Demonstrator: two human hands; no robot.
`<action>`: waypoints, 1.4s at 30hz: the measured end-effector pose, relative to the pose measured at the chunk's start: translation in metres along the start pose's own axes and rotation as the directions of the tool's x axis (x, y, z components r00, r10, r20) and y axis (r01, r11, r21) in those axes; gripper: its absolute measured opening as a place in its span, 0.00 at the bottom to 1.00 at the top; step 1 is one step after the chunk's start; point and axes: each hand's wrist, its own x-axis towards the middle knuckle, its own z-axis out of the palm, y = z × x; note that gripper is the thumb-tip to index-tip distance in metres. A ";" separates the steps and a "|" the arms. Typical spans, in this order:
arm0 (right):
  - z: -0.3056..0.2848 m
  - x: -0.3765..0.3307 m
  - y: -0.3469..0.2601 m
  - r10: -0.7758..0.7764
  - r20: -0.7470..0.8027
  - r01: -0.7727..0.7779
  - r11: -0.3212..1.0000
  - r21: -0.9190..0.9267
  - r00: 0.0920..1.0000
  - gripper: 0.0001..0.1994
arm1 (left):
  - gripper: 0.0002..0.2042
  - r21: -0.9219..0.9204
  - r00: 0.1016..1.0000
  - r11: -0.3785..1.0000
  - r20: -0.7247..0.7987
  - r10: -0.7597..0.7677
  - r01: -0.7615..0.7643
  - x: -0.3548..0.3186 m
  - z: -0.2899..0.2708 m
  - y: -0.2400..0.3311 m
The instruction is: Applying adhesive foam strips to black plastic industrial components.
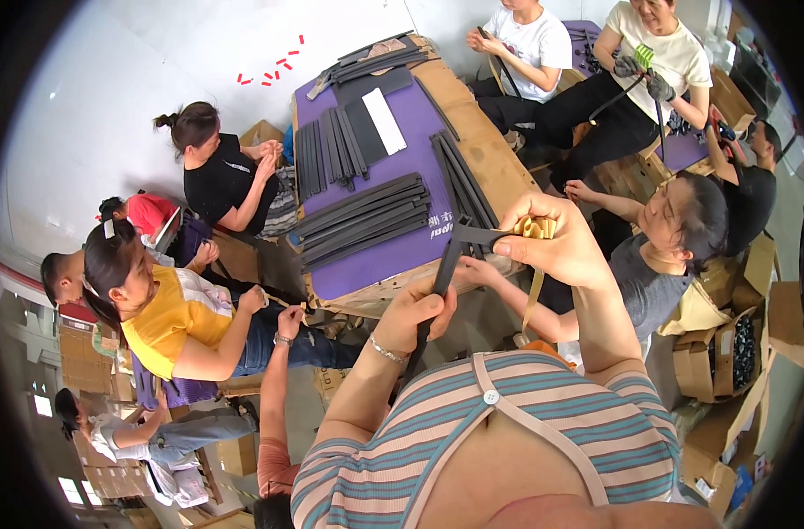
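Low table with purple mat top [411,119]: centre, ahead of the wearer.
Flat dark strips in bundles [362,220]: on the mat, near side; further bundles behind them.
White rectangular card [383,121]: on the mat, behind the near bundles.
Long dark flat strip [442,278]: between left hand [417,313], below, and right hand [552,242], upper right.
Brown cardboard boxes [728,353]: on the floor, far right.
Seated people: left and right of the table, and behind it to the right.

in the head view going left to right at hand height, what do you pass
person in yellow top → left hand gripping a black strip → right hand pinching tan tape → person in grey top → cardboard boxes
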 end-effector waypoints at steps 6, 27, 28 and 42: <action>0.001 -0.005 -0.003 0.050 0.027 -0.052 0.996 0.079 0.998 0.09 | 0.20 -0.098 0.997 0.995 0.079 -0.009 0.017 -0.007 -0.001 -0.001; -0.005 -0.015 -0.003 0.007 0.102 -0.011 0.999 0.039 0.995 0.11 | 0.23 0.145 0.997 0.988 -0.053 0.057 -0.049 -0.011 0.023 -0.011; -0.005 -0.015 -0.004 0.008 0.070 -0.011 0.999 0.040 0.998 0.11 | 0.22 0.115 0.996 0.991 -0.054 0.075 -0.069 -0.010 0.022 -0.011; -0.001 -0.015 0.001 -0.036 0.158 0.039 0.999 -0.014 0.987 0.07 | 0.20 -0.099 0.996 0.993 0.047 0.073 -0.068 -0.007 0.011 -0.013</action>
